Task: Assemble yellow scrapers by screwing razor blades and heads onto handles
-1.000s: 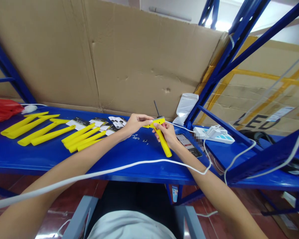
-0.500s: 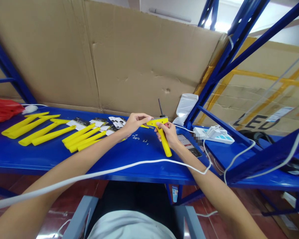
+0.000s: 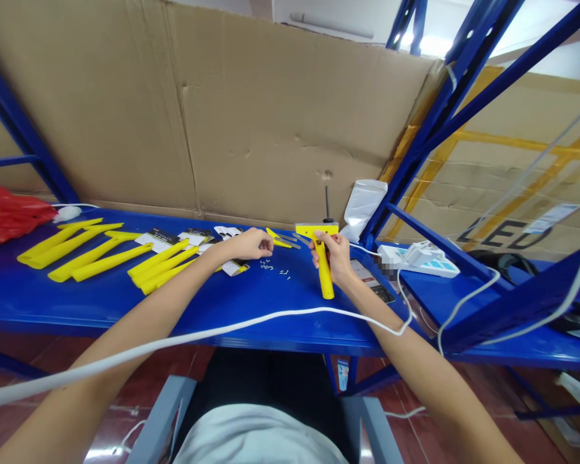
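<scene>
My right hand (image 3: 336,254) is closed around a yellow scraper (image 3: 325,274), its T-shaped head up and its handle pointing down. A thin dark shaft, like a screwdriver (image 3: 327,201), points upward from behind the scraper head; its lower part is hidden by the scraper and hand. My left hand (image 3: 254,245) is just above the table to the left, its fingers curled together; anything between them is too small to make out. Several tiny screws (image 3: 267,265) lie loose beside it. Yellow strips and metal blades (image 3: 284,240) lie between my hands.
Several yellow handles (image 3: 109,261) lie on the left of the blue table (image 3: 251,309), near printed cards (image 3: 157,240). A phone-like device (image 3: 379,289) and a white power strip (image 3: 437,263) are at right. A white cable (image 3: 280,314) crosses in front.
My left hand has come off the scraper head and moved left, near the screws. My right hand still holds the scraper, now more upright and slightly further right.
</scene>
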### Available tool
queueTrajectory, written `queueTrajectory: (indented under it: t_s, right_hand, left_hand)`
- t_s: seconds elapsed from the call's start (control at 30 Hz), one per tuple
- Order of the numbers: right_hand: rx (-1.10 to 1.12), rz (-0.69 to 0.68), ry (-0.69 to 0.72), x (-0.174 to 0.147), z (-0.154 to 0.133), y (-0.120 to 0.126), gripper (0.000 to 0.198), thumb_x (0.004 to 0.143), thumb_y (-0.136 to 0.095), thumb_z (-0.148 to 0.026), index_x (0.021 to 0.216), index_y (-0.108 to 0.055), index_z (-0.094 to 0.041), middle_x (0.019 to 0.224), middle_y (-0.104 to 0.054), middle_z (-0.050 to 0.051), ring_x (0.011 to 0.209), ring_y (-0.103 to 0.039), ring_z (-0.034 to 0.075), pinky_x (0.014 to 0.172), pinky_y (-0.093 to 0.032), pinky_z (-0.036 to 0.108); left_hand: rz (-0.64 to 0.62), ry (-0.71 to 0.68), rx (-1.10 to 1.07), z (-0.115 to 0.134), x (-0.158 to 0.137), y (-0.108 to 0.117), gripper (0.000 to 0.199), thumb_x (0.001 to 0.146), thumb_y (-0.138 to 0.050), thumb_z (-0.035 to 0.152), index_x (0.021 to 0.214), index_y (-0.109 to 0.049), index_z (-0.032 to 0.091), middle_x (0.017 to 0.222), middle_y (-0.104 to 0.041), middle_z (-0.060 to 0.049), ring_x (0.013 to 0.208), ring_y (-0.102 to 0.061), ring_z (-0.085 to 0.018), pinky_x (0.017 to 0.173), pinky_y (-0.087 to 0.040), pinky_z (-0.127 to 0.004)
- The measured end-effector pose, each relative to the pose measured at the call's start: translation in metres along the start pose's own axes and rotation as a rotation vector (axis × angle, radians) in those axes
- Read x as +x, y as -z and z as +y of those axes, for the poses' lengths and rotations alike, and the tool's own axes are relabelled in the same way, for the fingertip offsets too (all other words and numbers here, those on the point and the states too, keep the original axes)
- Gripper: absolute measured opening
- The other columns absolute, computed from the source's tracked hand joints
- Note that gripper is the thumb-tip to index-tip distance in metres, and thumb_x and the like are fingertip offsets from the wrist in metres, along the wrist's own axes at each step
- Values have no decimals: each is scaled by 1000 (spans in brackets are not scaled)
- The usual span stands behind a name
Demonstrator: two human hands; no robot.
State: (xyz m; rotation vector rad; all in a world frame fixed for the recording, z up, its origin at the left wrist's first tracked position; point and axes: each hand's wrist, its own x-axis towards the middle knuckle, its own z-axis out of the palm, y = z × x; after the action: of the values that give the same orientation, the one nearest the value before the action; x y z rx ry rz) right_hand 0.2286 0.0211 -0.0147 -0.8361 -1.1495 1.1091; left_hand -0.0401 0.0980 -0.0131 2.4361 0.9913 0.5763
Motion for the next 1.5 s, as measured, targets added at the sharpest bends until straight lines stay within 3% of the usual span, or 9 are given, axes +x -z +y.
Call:
queueTrajectory:
  t_s: [0.23,0.57,0.8,1.0,1.17,1.27,1.5]
  right_hand:
    - [5,7,-82,4,8,3,46,76,-90,-49,83,-51,-25,72,-73,0,47,-55,11,35,-44,23]
    - [-16,-29,-164,6,17,5,41,80,-90,-46,87,-57,-24,73,-71,1,49,-56,11,35,-46,22]
    - [-29,-42,-205,6,21,4,38,79,-89,-44,87,-59,-22,73,-73,1,48,-55,11,35,-47,22]
    - [-50,-68,-253,3,19,0,37,81,-90,-42,87,-61,-21,77,-75,4,48,-55,10,35,-47,21]
    - [-57,-104,-293,2,20,-1,33,86,-88,-39,88,-61,-20,80,-77,6,48,-56,11,34,-47,22]
    - [-51,-125,-321,2,21,-1,31,88,-87,-37,89,-61,-20,79,-77,6,48,-57,11,33,-47,22]
    - [-46,-174,-358,-1,22,-6,33,85,-90,-37,95,-63,-20,77,-75,4,48,-57,12,33,-47,23]
  left_hand:
    - [-110,45,-19,-13,-9,5,7,73,-81,28,78,-82,23,69,-74,-3,60,-63,-18,62,-40,-29]
    - [-133,-10,-18,-9,-6,-6,11,74,-75,24,83,-81,22,79,-77,-6,71,-67,-21,66,-43,-29]
    - [-128,-19,-34,-11,-6,-8,9,73,-75,21,80,-81,22,76,-76,-4,66,-63,-19,65,-41,-29]
    - [-42,-28,-66,-12,-4,-10,2,74,-80,21,75,-79,20,78,-75,-6,64,-62,-18,67,-43,-30]
    - [158,-69,-102,0,0,-4,17,89,-78,33,95,-80,18,105,-78,-10,90,-70,-21,86,-51,-33]
    - [237,-145,-211,8,1,-5,22,94,-76,40,97,-80,18,110,-78,-10,100,-72,-23,93,-53,-36]
    - [216,-205,-361,14,0,-21,23,90,-83,42,94,-81,19,113,-78,-11,106,-74,-24,95,-56,-39]
